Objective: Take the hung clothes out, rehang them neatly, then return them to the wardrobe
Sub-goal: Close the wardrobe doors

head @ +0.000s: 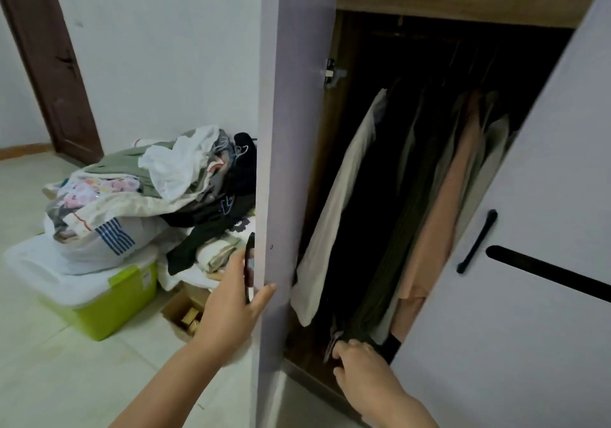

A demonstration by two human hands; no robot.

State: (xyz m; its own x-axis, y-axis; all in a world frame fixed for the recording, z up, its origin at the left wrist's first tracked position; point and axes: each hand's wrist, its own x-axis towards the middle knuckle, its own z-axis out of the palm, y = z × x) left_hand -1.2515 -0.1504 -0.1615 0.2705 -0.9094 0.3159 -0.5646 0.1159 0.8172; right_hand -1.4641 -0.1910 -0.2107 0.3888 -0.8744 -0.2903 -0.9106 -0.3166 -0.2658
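The wardrobe stands open, its lilac left door (297,129) edge-on to me. My left hand (234,298) grips that door's edge at the black handle (248,267). Inside hang several garments: a cream one (334,209) at the left, a dark green ribbed one (393,245) in the middle, a peach one (443,216) and pale ones to the right. My right hand (360,371) is low in the opening, fingers closed on the hem of the dark green garment. The rail and hangers are lost in shadow.
The white right door (529,262) with a black handle (476,242) swings out at the right. Left of the wardrobe, a heap of loose clothes (158,192) lies over a green lidded box (109,298). A cardboard box (185,312) sits on the tiled floor; a brown door (49,63) stands beyond.
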